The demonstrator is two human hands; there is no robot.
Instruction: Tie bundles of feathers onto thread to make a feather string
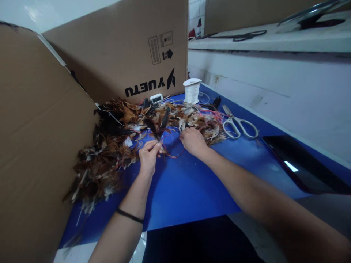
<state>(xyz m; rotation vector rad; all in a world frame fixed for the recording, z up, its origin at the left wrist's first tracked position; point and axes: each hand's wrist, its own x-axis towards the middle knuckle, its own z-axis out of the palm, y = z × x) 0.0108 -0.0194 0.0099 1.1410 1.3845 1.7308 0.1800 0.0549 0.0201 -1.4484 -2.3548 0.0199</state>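
My left hand (148,155) is closed in a pinch around the base of a small bunch of dark feathers (157,128), which fan upward from the fingertips. A thin red thread (174,157) hangs in a loop near the left hand and runs toward the right. My right hand (192,140) reaches to the near edge of the feather pile (203,126), its fingers curled downward. Its fingertips are partly hidden, so whatever they grip cannot be made out. Brown, black and white feathers (101,160) lie heaped behind and to the left of both hands.
Silver scissors (238,128) and a black tablet-like device (304,160) lie on the blue table (186,193) at right. A white thread spool (192,91) and a small digital display (156,98) stand behind the feathers. Cardboard (117,47) walls the back and left.
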